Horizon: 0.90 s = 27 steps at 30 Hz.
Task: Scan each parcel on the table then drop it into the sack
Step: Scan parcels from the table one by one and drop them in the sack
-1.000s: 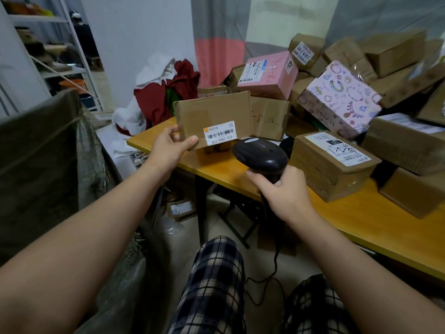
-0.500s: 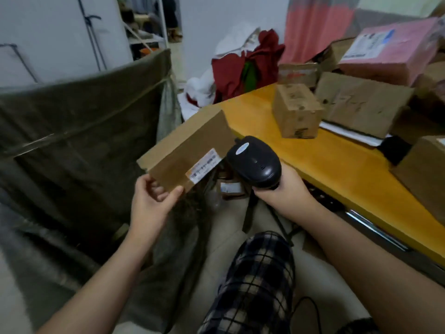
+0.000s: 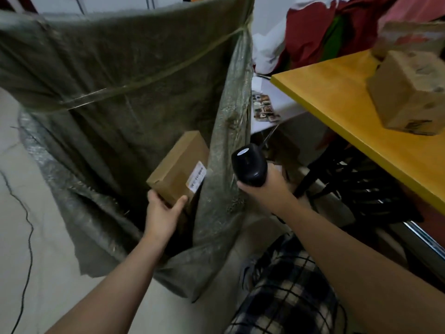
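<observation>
Head view, single entry. Sack point(image 3: 120, 80): large, grey-green woven, standing open on the floor point(image 3: 36, 249) at left and centre, its far wall raised high, a cord drawn across it. Parcel point(image 3: 178, 167): flat brown cardboard box, tilted, held over the open mouth of the sack against its right-hand inner fold; white barcode label point(image 3: 198, 175) on the upper face near the right edge, print too blurred to read. Left hand point(image 3: 163, 213): grips the near lower corner of the parcel, thumb on the upper face, fingers curled under the left edge. Right hand point(image 3: 267, 186): closed around the handle of a black handheld scanner point(image 3: 249, 165), whose head points up and to the left, just right of the sack's edge and apart from the parcel. Tabletop point(image 3: 337, 97): yellow-orange, at right, its corner near the sack. On it, a taped brown carton point(image 3: 409, 92) lies tilted near the right edge of the frame; a second brown carton point(image 3: 409, 37) sits behind it, blurred. Red and white cloth point(image 3: 325, 27) is heaped beyond the far end of the tabletop. Plaid trousers point(image 3: 289, 290) appear at bottom centre. A thin black cable point(image 3: 26, 213) trails over the floor at left.
</observation>
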Motion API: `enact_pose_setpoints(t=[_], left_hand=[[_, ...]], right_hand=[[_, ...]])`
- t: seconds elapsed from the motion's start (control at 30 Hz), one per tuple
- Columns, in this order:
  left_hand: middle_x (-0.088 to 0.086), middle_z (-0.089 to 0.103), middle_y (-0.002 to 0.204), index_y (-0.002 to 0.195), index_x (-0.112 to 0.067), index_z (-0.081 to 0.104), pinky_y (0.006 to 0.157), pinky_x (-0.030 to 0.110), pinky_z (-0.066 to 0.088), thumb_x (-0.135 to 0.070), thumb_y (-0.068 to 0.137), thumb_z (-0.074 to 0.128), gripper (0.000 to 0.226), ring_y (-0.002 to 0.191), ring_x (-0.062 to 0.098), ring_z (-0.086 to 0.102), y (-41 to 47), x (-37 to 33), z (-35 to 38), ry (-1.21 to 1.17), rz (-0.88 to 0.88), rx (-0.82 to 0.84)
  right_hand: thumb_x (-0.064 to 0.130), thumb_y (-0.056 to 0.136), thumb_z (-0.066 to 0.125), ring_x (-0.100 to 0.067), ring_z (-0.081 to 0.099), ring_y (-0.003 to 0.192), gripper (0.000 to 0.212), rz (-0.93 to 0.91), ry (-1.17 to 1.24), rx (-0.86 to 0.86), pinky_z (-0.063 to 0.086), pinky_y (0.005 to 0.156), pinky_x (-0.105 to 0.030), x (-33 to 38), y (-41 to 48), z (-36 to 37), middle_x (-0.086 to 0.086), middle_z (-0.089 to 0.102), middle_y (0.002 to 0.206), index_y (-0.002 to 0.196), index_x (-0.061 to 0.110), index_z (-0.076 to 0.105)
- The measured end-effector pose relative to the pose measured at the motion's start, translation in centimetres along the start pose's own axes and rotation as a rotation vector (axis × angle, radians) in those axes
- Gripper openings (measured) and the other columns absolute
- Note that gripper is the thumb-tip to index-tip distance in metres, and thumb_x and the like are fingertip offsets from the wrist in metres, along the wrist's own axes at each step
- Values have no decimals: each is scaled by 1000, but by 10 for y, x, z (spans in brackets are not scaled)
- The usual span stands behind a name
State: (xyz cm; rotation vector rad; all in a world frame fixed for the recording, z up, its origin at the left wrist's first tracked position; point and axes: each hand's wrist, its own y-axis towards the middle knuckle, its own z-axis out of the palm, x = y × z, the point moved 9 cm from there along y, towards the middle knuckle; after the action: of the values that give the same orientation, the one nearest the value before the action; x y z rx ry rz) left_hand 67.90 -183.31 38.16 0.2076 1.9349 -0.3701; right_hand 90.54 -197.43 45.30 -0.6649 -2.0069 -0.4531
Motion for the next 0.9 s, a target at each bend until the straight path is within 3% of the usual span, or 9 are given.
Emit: enact_pose_setpoints(t=[0.13,0.2,0.27,0.33,0.43,0.57,0.7,0.8,0.9], left_hand=[[-1,62,119,127,-18,44,97,35,49,-12,79,76,58,111,13,62,7,3,50,-28,10,369],[-3,62,121,132,-20,42,94,25,50,-10,79,75,63,110,5,61,-1,-4,64,-63,30,483],[-5,63,118,132,-20,41,89,15,50,-5,81,72,62,106,-2,62,-3,-12,67,-63,46,547],[-3,64,116,128,-23,43,93,19,50,-3,81,71,58,105,0,63,-2,-18,65,-57,38,618],[-2,62,120,128,-21,44,99,30,47,-12,80,75,58,110,10,61,19,-26,51,134,105,518],[5,59,122,132,-14,42,95,39,48,-25,81,75,61,114,23,57,52,-36,54,467,135,313],[8,59,118,123,-15,41,89,39,46,-29,84,70,51,111,28,56,72,-31,90,633,98,349],[16,50,124,122,-10,40,97,48,44,-25,84,71,51,116,35,51,76,-31,95,609,75,244],[20,38,137,135,-4,36,106,45,37,-27,88,67,61,125,37,42,65,-49,100,670,189,232]], right_hand=[[31,67,85,-17,54,116,59,28,31,-41,47,97,-34,-30,7,9,-4,58,120,117,22,55],[36,65,86,-12,51,117,69,85,77,-90,45,100,-27,-44,6,7,1,54,123,121,24,48],[18,69,86,-2,50,109,69,117,145,-150,42,91,-9,-54,4,4,12,53,114,120,28,41],[5,73,80,-2,52,102,64,111,148,-210,44,83,-8,-57,2,-3,21,52,104,118,27,40],[2,76,75,-20,58,95,46,131,94,-270,43,75,-27,-60,5,-17,12,54,89,105,20,44],[-3,73,74,-18,57,93,48,125,82,-220,42,76,-25,-54,3,-38,1,56,97,105,18,45],[-2,75,74,4,53,79,52,106,35,-164,42,61,-10,-42,-12,-64,17,53,91,104,28,43],[0,79,72,-1,53,75,51,120,29,-157,42,57,-15,-36,-24,-80,14,54,91,103,32,41],[1,80,70,-2,53,76,47,130,4,-169,42,55,-16,-33,-29,-92,13,52,89,107,26,41]])
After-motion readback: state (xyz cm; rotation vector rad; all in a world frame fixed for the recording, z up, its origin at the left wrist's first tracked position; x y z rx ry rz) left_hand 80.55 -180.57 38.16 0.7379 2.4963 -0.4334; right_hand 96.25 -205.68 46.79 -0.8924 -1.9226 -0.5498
